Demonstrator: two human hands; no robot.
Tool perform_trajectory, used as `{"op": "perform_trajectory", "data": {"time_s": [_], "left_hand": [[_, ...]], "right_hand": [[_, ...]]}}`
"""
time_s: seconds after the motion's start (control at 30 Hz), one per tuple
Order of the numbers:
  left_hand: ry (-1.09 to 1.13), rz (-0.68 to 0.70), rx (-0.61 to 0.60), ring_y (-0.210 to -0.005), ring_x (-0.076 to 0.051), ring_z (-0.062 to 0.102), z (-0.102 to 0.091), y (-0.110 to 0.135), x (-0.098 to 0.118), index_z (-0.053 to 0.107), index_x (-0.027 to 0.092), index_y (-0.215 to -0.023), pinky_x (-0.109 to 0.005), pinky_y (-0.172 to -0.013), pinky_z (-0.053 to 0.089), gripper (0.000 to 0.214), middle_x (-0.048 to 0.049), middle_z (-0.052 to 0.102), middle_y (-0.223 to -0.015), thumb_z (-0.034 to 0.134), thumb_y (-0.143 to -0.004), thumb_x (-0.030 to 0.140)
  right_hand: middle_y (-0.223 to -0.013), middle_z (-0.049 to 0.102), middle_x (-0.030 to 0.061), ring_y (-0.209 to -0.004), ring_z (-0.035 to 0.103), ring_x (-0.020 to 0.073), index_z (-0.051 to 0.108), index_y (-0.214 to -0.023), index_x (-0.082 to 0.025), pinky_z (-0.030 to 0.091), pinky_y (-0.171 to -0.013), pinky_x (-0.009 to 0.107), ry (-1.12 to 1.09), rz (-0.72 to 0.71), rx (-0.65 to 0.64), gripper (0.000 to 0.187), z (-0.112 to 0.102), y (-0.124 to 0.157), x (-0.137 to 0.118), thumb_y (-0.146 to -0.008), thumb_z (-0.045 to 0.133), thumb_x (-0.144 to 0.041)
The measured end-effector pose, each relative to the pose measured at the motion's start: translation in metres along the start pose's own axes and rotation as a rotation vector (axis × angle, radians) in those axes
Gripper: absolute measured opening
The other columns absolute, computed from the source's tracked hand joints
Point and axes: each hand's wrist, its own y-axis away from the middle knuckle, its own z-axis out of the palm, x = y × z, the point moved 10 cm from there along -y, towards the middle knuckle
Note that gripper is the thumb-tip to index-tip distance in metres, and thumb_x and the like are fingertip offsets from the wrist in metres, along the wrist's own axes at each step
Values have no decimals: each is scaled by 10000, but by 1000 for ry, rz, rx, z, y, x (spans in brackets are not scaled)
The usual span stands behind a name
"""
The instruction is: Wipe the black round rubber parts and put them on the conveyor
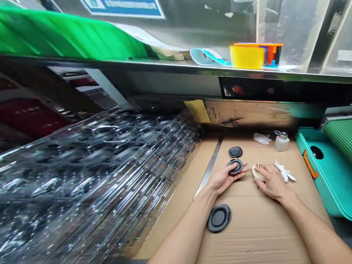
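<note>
My left hand [223, 179] pinches a round dark-grey cap [235, 167] between thumb and fingers, its ringed face turned up. Just beyond it another dark round cap [235, 151] lies on the cardboard [248, 223]. A larger-looking grey cap [219, 218] with a small side tab rests near my left forearm. To the right, my right hand [271, 181] has its thumb and fingers closed on a small whitish pad [257, 173] at the cardboard surface; most of the pad is under the fingers. Beside that hand lies a bundle of white strips or cloth [284, 171].
Stacked clear plastic trays [110, 183] holding dark parts fill the left. A small pump bottle [282, 142] and crumpled white tissue [262, 138] stand at the back. A teal bin [330, 187] holding a black round part borders the right, near a green belt [347, 138]. A metal shelf [178, 68] crosses above.
</note>
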Motion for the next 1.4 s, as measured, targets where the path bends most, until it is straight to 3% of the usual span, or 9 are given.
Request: {"op": "perform_trajectory", "data": {"time_s": [0.13, 0.23, 0.33, 0.5, 0.67, 0.8, 0.9, 1.07, 1.4], "left_hand": [[107, -26, -57, -893, -217, 743, 12, 0, -9, 594, 151, -1230, -327, -775, 583, 286, -162, 735, -1108, 595, -945, 177], [222, -117, -173, -974, -228, 712, 38, 1, -26, 650, 121, -1154, -367, -867, 576, 326, -159, 725, -1108, 469, -1025, 360], [277, -160, -193, -1085, -240, 685, 49, -1, -38, 653, 110, -1186, -393, -990, 536, 404, -156, 717, -1142, 381, -1051, 377], [308, -169, -127, -1092, -246, 692, 37, -8, -43, 604, 164, -1294, -429, -1030, 516, 402, -139, 709, -1171, 386, -1043, 390], [297, -57, -124, -1112, -225, 681, 35, -12, -34, 600, 185, -1294, -404, -1037, 516, 335, -109, 695, -1241, 443, -1018, 291], [261, -75, -104, -1140, -244, 672, 33, -13, -36, 611, 191, -1270, -430, -1043, 512, 321, -113, 689, -1266, 487, -992, 293], [269, -28, -89, -1165, -232, 659, 29, -14, -32, 635, 177, -1188, -410, -1056, 504, 271, -114, 684, -1278, 476, -993, 276], [236, -49, -111, -1161, -251, 659, 30, -13, -32, 643, 163, -1173, -427, -1036, 514, 266, -134, 692, -1256, 496, -991, 289], [151, 28, -104, -1135, -262, 664, 29, -13, -27, 688, 131, -1103, -436, -988, 550, 239, -150, 702, -1207, 545, -973, 272]], "right_hand": [[-1162, 677, 111, -1075, 620, 243, 664, -1267, -215, 489, -964, 391, -163, 99, 277, 389, -22, -4, 2, -939, 632, -423], [-1150, 674, 112, -1071, 612, 245, 684, -1232, -212, 493, -967, 383, -182, 170, 350, 392, -17, -7, -5, -927, 650, -456], [-1138, 650, 128, -1069, 571, 265, 674, -1275, -196, 495, -961, 404, -101, 198, 288, 404, 6, -10, -19, -948, 614, -426], [-1249, 568, 166, -1079, 501, 283, 590, -1403, -170, 495, -950, 427, 18, 73, 174, 456, 31, -13, -46, -982, 505, -321], [-1178, 564, 162, -1061, 502, 291, 622, -1359, -190, 502, -925, 436, 62, 182, 160, 421, 23, -20, -31, -976, 496, -308], [-1233, 539, 160, -1088, 486, 288, 602, -1379, -209, 488, -949, 430, 85, 105, 72, 428, 27, -23, -44, -973, 510, -307], [-1197, 548, 173, -1079, 480, 296, 626, -1335, -183, 488, -935, 429, 140, 182, 18, 394, 26, -22, -40, -973, 504, -281], [-1259, 546, 157, -1096, 460, 292, 597, -1356, -216, 472, -949, 439, 192, -20, -98, 395, 24, -18, -60, -986, 475, -282], [-1278, 570, 179, -1040, 471, 302, 599, -1315, -189, 433, -891, 462, 333, -46, -141, 389, 11, -12, -52, -952, 461, -188]]}}
